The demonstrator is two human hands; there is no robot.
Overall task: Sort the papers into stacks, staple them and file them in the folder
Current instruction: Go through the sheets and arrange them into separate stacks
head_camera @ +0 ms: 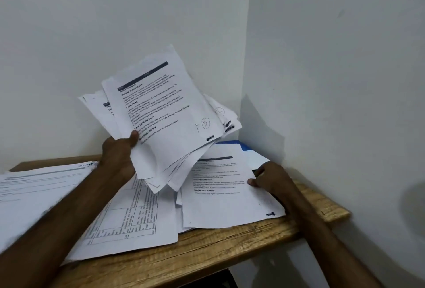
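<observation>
My left hand (119, 153) grips a fanned bundle of printed papers (161, 112), held up above the wooden table (207, 248); its top sheet bears a handwritten circled 2. My right hand (269, 178) rests on the right edge of a printed sheet (225, 195) lying on a pile at the table's right side, thumb on top of the paper. A sheet with a printed table grid (128, 218) lies in the middle under my left forearm. More papers (39, 186) lie at the left. A blue folder (239, 143) peeks out behind the right pile.
The table sits in a corner between two white walls (322, 57). Its front edge and right end stick out beyond the papers. A dark thing (255, 171) shows just above my right hand, mostly hidden.
</observation>
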